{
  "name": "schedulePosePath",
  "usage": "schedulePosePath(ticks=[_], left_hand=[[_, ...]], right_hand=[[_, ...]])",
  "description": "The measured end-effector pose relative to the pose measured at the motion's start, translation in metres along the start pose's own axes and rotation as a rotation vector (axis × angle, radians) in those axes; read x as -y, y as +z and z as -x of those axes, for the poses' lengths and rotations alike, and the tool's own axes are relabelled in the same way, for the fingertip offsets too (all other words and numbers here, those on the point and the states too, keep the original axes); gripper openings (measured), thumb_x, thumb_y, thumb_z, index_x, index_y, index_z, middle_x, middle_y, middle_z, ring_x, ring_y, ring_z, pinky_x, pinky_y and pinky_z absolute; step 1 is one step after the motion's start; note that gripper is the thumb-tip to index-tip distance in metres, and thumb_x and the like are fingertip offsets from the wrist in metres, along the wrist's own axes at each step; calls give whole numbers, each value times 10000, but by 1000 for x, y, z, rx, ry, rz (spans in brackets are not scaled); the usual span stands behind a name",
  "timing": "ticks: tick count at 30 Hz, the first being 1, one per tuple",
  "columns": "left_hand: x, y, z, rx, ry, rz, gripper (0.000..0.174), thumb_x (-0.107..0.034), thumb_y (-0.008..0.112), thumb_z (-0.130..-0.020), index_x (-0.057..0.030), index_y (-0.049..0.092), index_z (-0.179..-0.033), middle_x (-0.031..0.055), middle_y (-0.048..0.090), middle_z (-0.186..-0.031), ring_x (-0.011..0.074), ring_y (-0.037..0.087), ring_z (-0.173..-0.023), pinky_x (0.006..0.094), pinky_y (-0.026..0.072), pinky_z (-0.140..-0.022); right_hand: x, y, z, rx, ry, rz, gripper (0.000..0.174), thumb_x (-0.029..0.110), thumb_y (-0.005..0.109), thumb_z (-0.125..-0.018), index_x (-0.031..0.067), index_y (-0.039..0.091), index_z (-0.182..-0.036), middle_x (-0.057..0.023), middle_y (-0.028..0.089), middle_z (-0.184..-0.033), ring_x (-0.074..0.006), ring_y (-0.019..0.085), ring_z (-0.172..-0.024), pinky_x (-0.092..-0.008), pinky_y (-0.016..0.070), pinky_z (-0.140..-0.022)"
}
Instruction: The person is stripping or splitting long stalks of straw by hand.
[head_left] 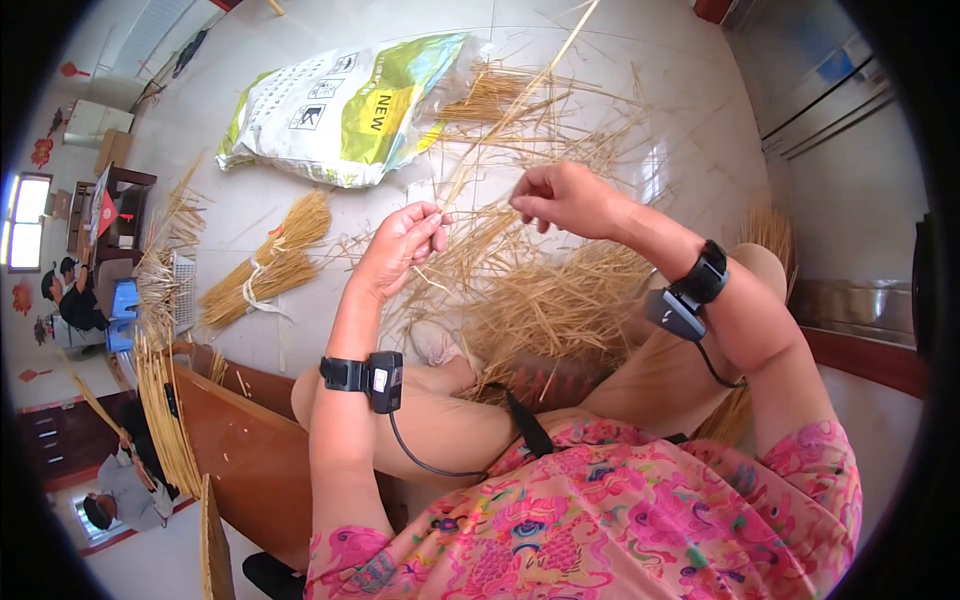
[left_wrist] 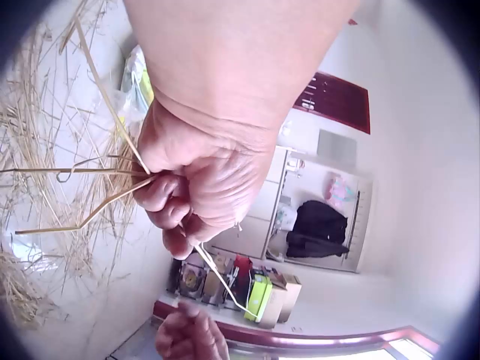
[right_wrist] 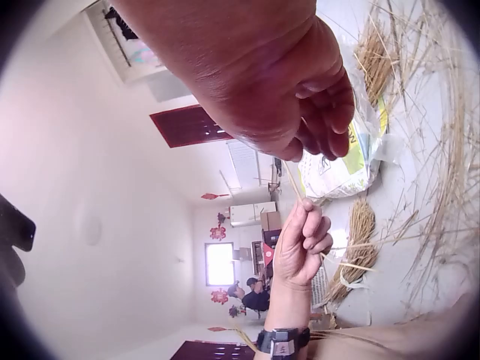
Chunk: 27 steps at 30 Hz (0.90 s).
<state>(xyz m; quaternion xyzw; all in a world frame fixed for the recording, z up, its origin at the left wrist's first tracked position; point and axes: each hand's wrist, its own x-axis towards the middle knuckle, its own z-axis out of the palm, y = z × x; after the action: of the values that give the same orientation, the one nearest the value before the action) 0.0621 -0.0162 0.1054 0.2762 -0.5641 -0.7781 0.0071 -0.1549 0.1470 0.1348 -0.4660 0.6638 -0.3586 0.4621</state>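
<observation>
In the head view my left hand (head_left: 405,245) pinches a few thin straw stalks (head_left: 470,165), one of them reaching far up past the plastic bag. Seen from the left wrist, several straw ends (left_wrist: 105,171) fan out from beside the thumb, some bent, and another end (left_wrist: 225,281) sticks out below the curled fingers. To the right, my right hand (head_left: 570,200) hovers apart from the stalks, its fingers loosely bent. Nothing shows between those fingers (right_wrist: 339,112) in the right wrist view. Beneath both hands lies a loose heap of straw (head_left: 560,310) by the feet.
A white and green plastic bag (head_left: 330,110) lies ahead with straw (head_left: 500,95) at its mouth. Tied straw bundles (head_left: 265,265) rest on the tiled floor to the left. Beside the left leg stands a brown wooden board (head_left: 240,440). Other people (head_left: 130,500) sit farther left.
</observation>
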Motion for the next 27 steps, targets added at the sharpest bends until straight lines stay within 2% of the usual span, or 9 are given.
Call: schedulePosePath(ticks=[3,5,6,9,10,13,19,25,27], left_hand=[[-7,25,-7,35,3,11,160,-168,518,-944,-18,554,-988,-4,537,-696,7,338,-512,133,278,-473],[-10,38,-11,55,-22,-13,150,-173,510,-951,-31,554,-969,-12,520,-691,1,325,-500,129,266,-455],[-9,38,-16,116,-11,-21,180,-192,500,-958,-31,555,-1016,0,552,-727,8,390,-538,135,314,-486],[-13,52,-22,92,24,27,215,-202,483,-966,-31,544,-1080,19,587,-782,23,465,-605,148,361,-529],[-12,51,-25,113,11,87,261,-225,452,-978,-33,527,-1137,53,605,-820,53,517,-665,155,387,-556],[-17,56,-32,95,-30,221,325,-286,399,-993,-30,520,-1151,81,607,-827,66,488,-623,164,365,-529],[-21,41,-44,24,-37,132,473,-393,283,-1007,-11,531,-1135,107,614,-789,57,376,-513,186,273,-460],[-25,15,-47,-200,-16,32,512,-432,291,-999,-2,562,-1057,48,569,-647,24,290,-424,183,196,-392],[-28,7,-47,-333,85,12,506,-431,287,-1000,-6,562,-1023,24,543,-623,16,274,-414,181,177,-380]], right_hand=[[-5,4,-8,-102,-55,-395,251,226,564,-926,-10,598,-1003,-39,640,-794,-83,595,-650,-216,458,-551],[-5,2,-12,-167,-87,-430,250,232,534,-947,-5,587,-1005,-33,629,-792,-68,571,-639,-197,441,-548],[-5,0,-13,-200,-86,-438,241,228,524,-952,1,589,-996,-33,628,-789,-67,568,-636,-198,443,-553],[4,-8,-14,-295,-77,-465,246,235,479,-973,21,596,-944,-24,614,-754,-66,554,-608,-201,437,-545],[8,-15,-13,-323,-74,-483,254,238,476,-973,18,596,-931,-26,613,-743,-68,551,-595,-201,432,-532],[5,-31,-16,-439,-66,-505,287,247,448,-983,16,600,-911,-18,594,-711,-71,533,-575,-205,418,-521],[-1,-61,-23,-602,-114,-542,281,236,444,-983,18,602,-904,-22,591,-714,-77,524,-572,-207,404,-517],[2,-93,-18,-967,-225,-553,282,233,450,-975,6,570,-861,-19,513,-633,-92,460,-523,-225,351,-475],[4,-97,-17,-968,-215,-561,278,230,444,-974,8,555,-850,-13,480,-609,-92,422,-506,-231,323,-472]])
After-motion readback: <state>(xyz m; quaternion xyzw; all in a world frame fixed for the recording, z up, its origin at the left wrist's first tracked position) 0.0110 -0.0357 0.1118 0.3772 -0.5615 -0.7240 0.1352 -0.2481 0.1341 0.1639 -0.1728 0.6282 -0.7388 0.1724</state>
